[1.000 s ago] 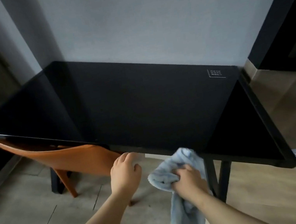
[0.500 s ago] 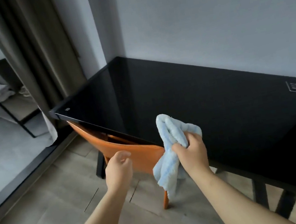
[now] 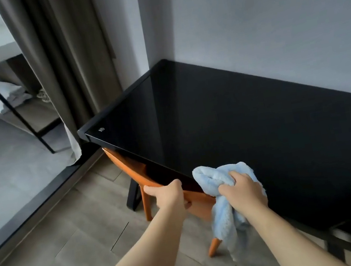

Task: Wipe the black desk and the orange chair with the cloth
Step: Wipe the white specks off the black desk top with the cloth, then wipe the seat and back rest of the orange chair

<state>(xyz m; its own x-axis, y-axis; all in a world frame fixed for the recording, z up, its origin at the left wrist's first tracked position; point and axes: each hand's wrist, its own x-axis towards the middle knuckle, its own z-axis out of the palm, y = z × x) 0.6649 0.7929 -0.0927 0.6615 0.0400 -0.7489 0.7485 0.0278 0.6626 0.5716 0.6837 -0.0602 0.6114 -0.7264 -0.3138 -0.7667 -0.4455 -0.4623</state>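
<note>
The black desk (image 3: 224, 113) has a glossy top and stands against the grey wall. An orange chair (image 3: 129, 165) is tucked under its front edge, with only the backrest and two legs showing. My left hand (image 3: 171, 196) grips the top edge of the chair's backrest. My right hand (image 3: 243, 191) holds a bunched light blue cloth (image 3: 214, 181) just over the desk's front edge, and the cloth's loose end hangs down beside the chair.
A brown curtain (image 3: 66, 58) hangs left of the desk. Beyond it a black floor track (image 3: 31, 201) borders a grey-floored area with a black-framed shelf (image 3: 11, 106) holding white towels. Wood-look flooring (image 3: 74, 252) lies in front of the desk.
The view has swung left along the desk. My left hand has moved onto the chair's backrest and closed round its top edge. My right hand has carried the cloth over the desk's front edge.
</note>
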